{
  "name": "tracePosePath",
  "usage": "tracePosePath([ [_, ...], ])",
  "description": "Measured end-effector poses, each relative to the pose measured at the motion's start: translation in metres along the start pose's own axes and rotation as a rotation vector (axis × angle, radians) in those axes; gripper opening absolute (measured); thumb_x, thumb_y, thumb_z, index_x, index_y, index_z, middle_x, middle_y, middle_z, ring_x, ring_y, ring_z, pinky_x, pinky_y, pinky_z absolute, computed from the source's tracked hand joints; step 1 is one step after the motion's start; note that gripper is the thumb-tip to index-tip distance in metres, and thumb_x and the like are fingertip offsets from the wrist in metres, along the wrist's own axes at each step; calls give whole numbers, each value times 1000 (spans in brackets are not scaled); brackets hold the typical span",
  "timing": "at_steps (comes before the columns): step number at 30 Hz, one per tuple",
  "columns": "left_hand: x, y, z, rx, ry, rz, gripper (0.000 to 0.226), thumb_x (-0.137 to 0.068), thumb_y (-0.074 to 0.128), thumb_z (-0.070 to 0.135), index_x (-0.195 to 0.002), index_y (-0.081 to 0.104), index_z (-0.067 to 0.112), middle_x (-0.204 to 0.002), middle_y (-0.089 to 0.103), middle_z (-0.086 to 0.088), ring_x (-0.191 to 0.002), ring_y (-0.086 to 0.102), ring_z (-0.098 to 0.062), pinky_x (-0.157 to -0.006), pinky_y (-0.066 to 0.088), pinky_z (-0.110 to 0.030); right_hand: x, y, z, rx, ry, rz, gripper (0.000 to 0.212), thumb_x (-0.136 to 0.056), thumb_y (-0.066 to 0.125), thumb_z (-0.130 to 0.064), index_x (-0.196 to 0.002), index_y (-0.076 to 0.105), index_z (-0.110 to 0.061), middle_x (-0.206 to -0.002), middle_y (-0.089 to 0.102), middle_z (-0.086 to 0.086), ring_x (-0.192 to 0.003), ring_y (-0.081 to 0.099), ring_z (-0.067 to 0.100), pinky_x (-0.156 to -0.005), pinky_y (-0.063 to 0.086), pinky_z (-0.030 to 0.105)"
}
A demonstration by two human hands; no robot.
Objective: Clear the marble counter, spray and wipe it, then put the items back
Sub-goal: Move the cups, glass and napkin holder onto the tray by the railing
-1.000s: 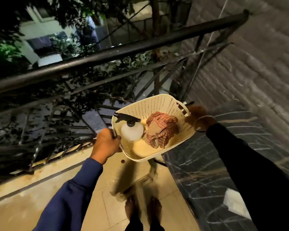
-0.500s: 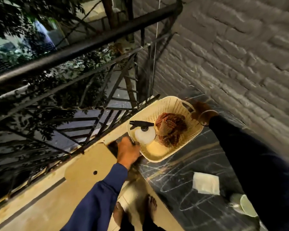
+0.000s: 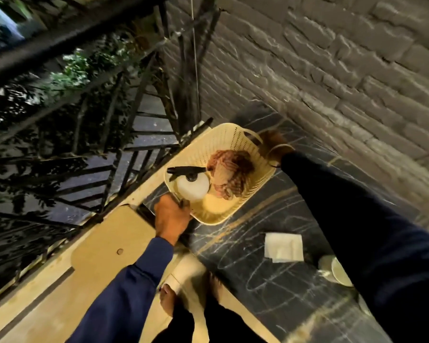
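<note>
A cream perforated plastic basket (image 3: 235,138) is over the far end of the black marble counter (image 3: 278,276); whether it rests on the stone I cannot tell. Inside it stand a white spray bottle (image 3: 192,188) with a black trigger head and a crumpled red checked cloth (image 3: 229,173). My left hand (image 3: 171,217) grips the basket's near handle. My right hand (image 3: 273,143) grips the far handle. A folded white napkin (image 3: 284,246) lies on the counter nearer to me. A pale green cup (image 3: 333,269) shows at the right, partly hidden by my right sleeve.
A grey brick wall (image 3: 332,70) runs along the counter's far side. A black metal railing (image 3: 72,38) with trees beyond it closes the left. A beige tiled floor and ledge (image 3: 104,243) lie below the counter's edge, with my bare feet (image 3: 169,300) on the floor.
I have carried the basket from beside the counter to over its far end. The view swung right, so the napkin and cup came into sight.
</note>
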State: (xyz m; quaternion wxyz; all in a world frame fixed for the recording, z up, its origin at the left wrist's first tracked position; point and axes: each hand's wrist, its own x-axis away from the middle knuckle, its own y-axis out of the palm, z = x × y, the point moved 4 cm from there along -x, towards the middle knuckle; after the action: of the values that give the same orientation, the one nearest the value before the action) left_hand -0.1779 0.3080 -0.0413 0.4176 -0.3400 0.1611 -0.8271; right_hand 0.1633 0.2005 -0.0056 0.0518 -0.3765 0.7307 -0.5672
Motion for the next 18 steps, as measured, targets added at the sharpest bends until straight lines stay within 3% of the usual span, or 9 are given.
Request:
tracePosePath([
  [3,1,1,5,-12,4,16,20,-78,72,20,-92,72,7,-94,76,-15,-88,74,-29,-69,61,-56,16,-4,-6,34,19,-51,40,-94,54,-29,-130,57,-11,-130,56,14,-123,51,31,-100,40,34],
  [9,7,4,4,32,-21,-4,23,-78,73,22,-91,72,3,-93,76,-17,-87,74,-29,-71,61,-58,27,-9,-10,30,8,-42,42,-93,48,-12,-134,53,-7,-136,53,15,-127,48,32,-102,39,34],
  [13,23,-7,31,-54,11,-15,42,-81,70,34,-113,68,8,-112,73,-16,-106,69,-31,-89,58,-51,30,-6,-10,-16,34,-49,37,-95,51,-16,-129,56,-2,-132,55,19,-123,51,37,-100,43,40],
  [15,34,-10,47,-166,65,18,65,-90,65,31,-142,42,-1,-138,56,-22,-129,53,-38,-105,47,-47,37,-6,-5,-5,53,-29,39,-94,57,-23,-128,56,-4,-132,55,20,-120,52,38,-97,44,42],
  [16,40,-10,56,-202,85,34,78,-92,63,32,-150,23,-3,-152,38,-26,-140,39,-39,-112,40,-45,41,-6,-2,1,60,-12,42,-93,58,-29,-128,56,-5,-131,56,19,-119,54,37,-96,45,42],
  [18,53,-7,73,-236,141,54,90,-94,61,33,-154,4,-2,-163,3,-24,-150,17,-38,-117,30,-40,53,-7,5,19,29,29,43,-94,54,-38,-128,58,-12,-126,60,13,-114,58,32,-92,47,40],
])
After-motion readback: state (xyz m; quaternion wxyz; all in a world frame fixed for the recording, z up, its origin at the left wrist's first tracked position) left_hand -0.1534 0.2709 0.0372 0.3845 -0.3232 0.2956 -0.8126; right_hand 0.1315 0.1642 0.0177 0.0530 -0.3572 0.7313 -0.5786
